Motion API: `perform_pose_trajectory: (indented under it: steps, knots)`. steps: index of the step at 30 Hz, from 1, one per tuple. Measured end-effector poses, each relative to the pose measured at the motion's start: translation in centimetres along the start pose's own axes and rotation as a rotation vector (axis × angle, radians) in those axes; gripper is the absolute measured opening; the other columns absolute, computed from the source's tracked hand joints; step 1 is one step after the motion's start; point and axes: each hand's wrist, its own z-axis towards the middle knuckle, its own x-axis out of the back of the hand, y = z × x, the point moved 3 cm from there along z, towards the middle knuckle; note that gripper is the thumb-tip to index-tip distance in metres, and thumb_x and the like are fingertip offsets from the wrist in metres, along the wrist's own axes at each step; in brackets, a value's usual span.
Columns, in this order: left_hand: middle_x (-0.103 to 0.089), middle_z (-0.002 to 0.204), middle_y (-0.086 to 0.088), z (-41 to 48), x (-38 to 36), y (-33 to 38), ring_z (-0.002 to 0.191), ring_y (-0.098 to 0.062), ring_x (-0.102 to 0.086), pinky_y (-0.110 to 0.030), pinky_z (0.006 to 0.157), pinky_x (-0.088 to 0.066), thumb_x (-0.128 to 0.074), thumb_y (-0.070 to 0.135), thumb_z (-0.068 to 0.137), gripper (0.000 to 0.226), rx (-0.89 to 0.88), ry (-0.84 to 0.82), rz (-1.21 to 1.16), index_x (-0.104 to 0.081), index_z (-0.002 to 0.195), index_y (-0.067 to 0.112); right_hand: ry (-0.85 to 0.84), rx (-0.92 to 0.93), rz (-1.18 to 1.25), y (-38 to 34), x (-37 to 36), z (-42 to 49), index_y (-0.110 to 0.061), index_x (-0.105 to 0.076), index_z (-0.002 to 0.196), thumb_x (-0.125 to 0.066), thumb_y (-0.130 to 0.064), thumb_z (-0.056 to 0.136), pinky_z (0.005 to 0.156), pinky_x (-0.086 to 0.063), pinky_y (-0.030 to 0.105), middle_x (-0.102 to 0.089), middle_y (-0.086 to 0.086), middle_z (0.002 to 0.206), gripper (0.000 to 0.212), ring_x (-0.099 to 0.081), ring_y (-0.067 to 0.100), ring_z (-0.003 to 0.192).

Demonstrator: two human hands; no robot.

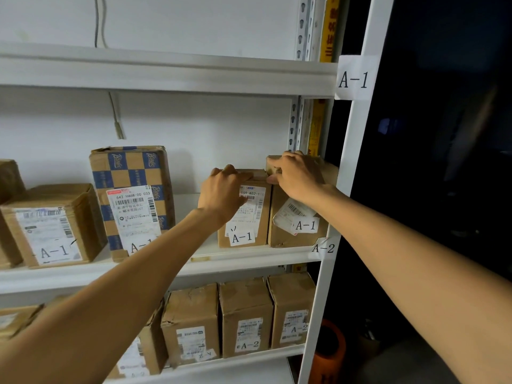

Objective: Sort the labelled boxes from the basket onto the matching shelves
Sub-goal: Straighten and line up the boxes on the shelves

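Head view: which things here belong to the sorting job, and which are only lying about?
Job: left hand, holding the middle A-1 box; right hand, gripping the right A-1 box; checkered A-1 box; A-2 boxes below; A-1 tag.
Lying about: orange object low down at the right; wall cables; yellow strip behind the post.

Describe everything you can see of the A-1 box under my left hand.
A small brown cardboard box, upright on the shelf, front facing out. A white barcode shipping label covers much of the front, with a white A-1 sticker below. The left hand grips its top edge. Its right side stands against a neighbouring box, held by the right hand.
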Motion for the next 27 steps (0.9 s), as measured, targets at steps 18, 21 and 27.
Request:
perform_pose_trajectory:
  steps: [18, 21, 27]
  knots:
    - [-0.037, 0.146, -0.005, -2.1, 3.4, -3.5, 0.135, -0.024, -0.034, -0.040, 0.099, -0.044, -0.065, 0.031, 0.089, 0.070, -0.002, -0.062, -0.008, -0.030, 0.149, 0.027, 0.042, 0.188, 0.045, -5.2, -1.7, 0.1, -0.007, -0.049, 0.134, -0.066, -0.019, 0.088, 0.103, -0.034, 0.041, -0.050, 0.009, 0.129, 0.051, -0.039, 0.026, 0.121]
    - [-0.037, 0.145, -0.006, -3.4, 5.5, -6.1, 0.136, -0.026, -0.032, -0.041, 0.100, -0.045, -0.066, 0.029, 0.088, 0.068, 0.061, -0.021, 0.038, -0.033, 0.147, 0.025, 0.056, 0.287, 0.039, -8.4, -2.7, 0.3, -0.006, -0.050, 0.134, -0.065, -0.023, 0.089, 0.100, -0.040, 0.042, -0.052, 0.010, 0.131, 0.051, -0.042, 0.027, 0.121]
    - [-0.037, 0.139, -0.010, -7.3, 10.1, -12.9, 0.131, -0.029, -0.033, -0.045, 0.103, -0.043, -0.070, 0.024, 0.084, 0.067, 0.248, 0.087, 0.064, -0.037, 0.142, 0.019, 0.092, 0.439, 0.105, -14.9, -2.9, 0.8, -0.010, -0.049, 0.136, -0.064, -0.030, 0.090, 0.097, -0.043, 0.036, -0.052, 0.009, 0.134, 0.053, -0.045, 0.024, 0.122]
